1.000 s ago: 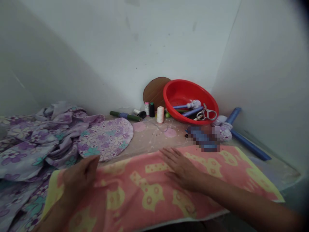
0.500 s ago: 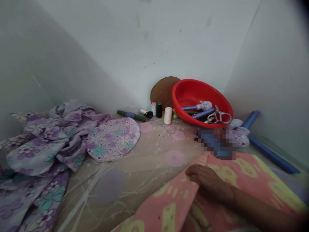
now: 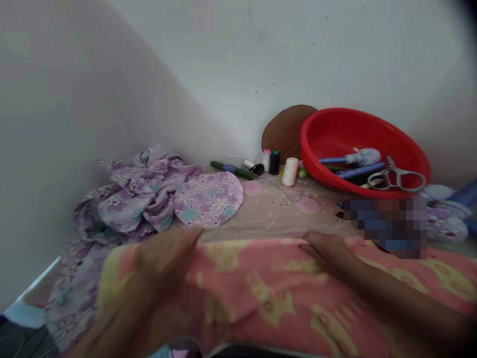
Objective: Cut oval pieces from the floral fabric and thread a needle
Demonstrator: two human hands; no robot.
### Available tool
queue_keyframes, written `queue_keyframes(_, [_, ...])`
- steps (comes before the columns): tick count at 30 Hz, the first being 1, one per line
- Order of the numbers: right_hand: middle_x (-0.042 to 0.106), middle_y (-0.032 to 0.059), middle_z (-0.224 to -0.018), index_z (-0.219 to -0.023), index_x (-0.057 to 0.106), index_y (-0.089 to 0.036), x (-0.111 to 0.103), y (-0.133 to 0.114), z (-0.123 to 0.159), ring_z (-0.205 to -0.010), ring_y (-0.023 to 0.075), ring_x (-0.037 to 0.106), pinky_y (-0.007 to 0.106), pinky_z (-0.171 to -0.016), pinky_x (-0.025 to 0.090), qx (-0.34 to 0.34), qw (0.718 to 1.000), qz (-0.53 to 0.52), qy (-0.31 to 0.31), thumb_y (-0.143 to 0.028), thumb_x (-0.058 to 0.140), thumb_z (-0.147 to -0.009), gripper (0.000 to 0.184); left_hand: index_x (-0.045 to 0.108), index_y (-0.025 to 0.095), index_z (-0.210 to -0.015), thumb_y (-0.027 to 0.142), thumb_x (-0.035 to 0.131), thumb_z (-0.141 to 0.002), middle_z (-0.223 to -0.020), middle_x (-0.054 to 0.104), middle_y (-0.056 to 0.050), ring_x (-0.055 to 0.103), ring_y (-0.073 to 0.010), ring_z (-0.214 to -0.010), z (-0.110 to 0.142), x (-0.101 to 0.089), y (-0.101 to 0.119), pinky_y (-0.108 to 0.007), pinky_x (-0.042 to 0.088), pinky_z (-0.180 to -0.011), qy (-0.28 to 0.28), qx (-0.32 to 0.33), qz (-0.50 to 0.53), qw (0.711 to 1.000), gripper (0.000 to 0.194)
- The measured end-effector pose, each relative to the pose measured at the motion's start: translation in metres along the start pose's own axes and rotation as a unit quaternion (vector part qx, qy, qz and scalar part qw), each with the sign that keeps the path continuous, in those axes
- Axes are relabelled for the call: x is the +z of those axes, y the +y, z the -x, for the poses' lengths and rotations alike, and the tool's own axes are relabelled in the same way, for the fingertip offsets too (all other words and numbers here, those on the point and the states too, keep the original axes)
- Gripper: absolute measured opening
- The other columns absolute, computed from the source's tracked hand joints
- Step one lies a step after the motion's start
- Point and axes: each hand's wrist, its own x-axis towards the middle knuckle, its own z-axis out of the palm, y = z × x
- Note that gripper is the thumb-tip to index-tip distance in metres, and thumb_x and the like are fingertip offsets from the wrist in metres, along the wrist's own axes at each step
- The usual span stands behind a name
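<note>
Our left hand [image 3: 164,263] lies open on the pink towel [image 3: 268,303]; our right hand [image 3: 328,251] rests at its edge, grip unclear, below the red basin [image 3: 357,112]. A wide flick of towel could upset the scissors [image 3: 397,178] inside.

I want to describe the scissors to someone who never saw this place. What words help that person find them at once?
Find the red plastic basin leaning on a round wooden board in the corner. Inside it, near the right rim, lie the scissors. They are silver with looped handles, unlike the blue sticks beside them.
</note>
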Motion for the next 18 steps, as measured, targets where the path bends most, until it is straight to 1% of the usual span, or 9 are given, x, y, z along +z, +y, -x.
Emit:
queue_keyframes(1, [0.059,0.0075,-0.074,-0.078,0.054,-0.016,0.000,-0.003,-0.008,-0.069,0.0178,0.054,0.029,-0.061,0.038,0.006,1.000,0.002,-0.003,-0.035,0.026,-0.084,0.034,0.060,0.026,-0.091,0.039,0.043,-0.077,-0.081,0.064,-0.002,0.056,-0.0165,-0.078,-0.007,0.006,0.002,-0.027,0.039,-0.072,-0.005,0.046,-0.035,0.998,0.025])
queue_keyframes(3, [0.059,0.0077,-0.077,-0.082,0.055,-0.015,-0.001,-0.006,-0.021,-0.073,0.0183,0.054,0.030,-0.064,0.039,0.001,1.000,-0.001,0.000,-0.035,0.028,-0.084,0.033,0.061,0.023,-0.089,0.038,0.038,-0.079,-0.070,0.065,-0.003,0.058,-0.0160,-0.066,-0.021,0.024,0.004,-0.025,0.038,-0.062,-0.020,0.084,-0.095,0.992,0.030])
queue_keyframes(6, [0.057,0.0093,-0.087,-0.088,0.055,-0.015,-0.006,-0.007,-0.022,-0.083,0.0198,0.052,0.033,-0.071,0.041,-0.008,0.999,-0.007,0.039,-0.032,0.033,-0.083,0.029,0.062,0.020,-0.086,0.035,0.036,-0.080,-0.067,0.066,-0.004,0.058,-0.0158,-0.060,-0.032,0.048,-0.003,-0.023,0.036,-0.056,-0.020,0.076,-0.117,0.990,0.031])
queue_keyframes(8, [0.055,0.0107,-0.097,-0.094,0.054,-0.014,-0.009,-0.009,-0.010,-0.091,0.0214,0.050,0.036,-0.077,0.040,-0.020,0.996,-0.012,0.081,-0.030,0.037,-0.081,0.026,0.061,0.018,-0.087,0.034,0.035,-0.081,-0.073,0.066,-0.006,0.058,-0.0169,-0.067,-0.033,0.053,-0.012,-0.023,0.036,-0.058,-0.001,0.060,-0.117,0.991,0.032])
queue_keyframes(10, [0.053,0.0111,-0.105,-0.102,0.051,-0.016,-0.011,-0.016,0.011,-0.097,0.0225,0.048,0.038,-0.080,0.040,-0.056,0.992,-0.024,0.107,-0.029,0.041,-0.078,0.029,0.060,0.018,-0.090,0.035,0.034,-0.081,-0.078,0.066,-0.006,0.058,-0.0169,-0.072,-0.031,0.050,-0.022,-0.023,0.037,-0.061,0.026,0.039,-0.109,0.993,0.032])
queue_keyframes(12, [0.051,0.0095,-0.112,-0.113,0.045,-0.021,-0.013,-0.029,0.033,-0.102,0.0237,0.046,0.040,-0.081,0.041,-0.125,0.987,-0.040,0.095,-0.029,0.044,-0.076,0.038,0.059,0.019,-0.092,0.037,0.037,-0.080,-0.072,0.065,-0.003,0.058,-0.0153,-0.067,-0.028,0.042,-0.029,-0.022,0.038,-0.061,0.052,0.004,-0.067,0.996,0.032])
queue_keyframes(15, [0.040,0.0098,-0.125,-0.127,0.029,-0.022,-0.012,-0.048,0.057,-0.112,0.0268,0.039,0.044,-0.085,0.040,-0.222,0.973,-0.062,0.015,-0.040,0.048,-0.073,0.060,0.058,0.019,-0.093,0.042,0.041,-0.077,-0.058,0.062,0.001,0.057,-0.0128,-0.057,-0.026,0.027,-0.033,-0.020,0.040,-0.057,0.081,-0.055,0.052,0.994,0.034])
queue_keyframes(17, [0.030,0.0096,-0.131,-0.130,0.023,-0.023,-0.013,-0.056,0.063,-0.118,0.0285,0.030,0.048,-0.090,0.035,-0.246,0.965,-0.088,-0.036,-0.045,0.048,-0.072,0.067,0.058,0.017,-0.093,0.044,0.042,-0.075,-0.060,0.061,0.001,0.057,-0.0124,-0.057,-0.024,0.017,-0.031,-0.020,0.041,-0.055,0.086,-0.084,0.122,0.985,0.036])
queue_keyframes(18, [0.026,0.0095,-0.133,-0.130,0.021,-0.023,-0.014,-0.059,0.065,-0.120,0.0287,0.025,0.049,-0.092,0.031,-0.243,0.963,-0.103,-0.052,-0.046,0.048,-0.072,0.068,0.059,0.016,-0.092,0.044,0.043,-0.075,-0.063,0.062,0.000,0.057,-0.0126,-0.059,-0.023,0.012,-0.030,-0.019,0.042,-0.054,0.078,-0.097,0.144,0.982,0.037])
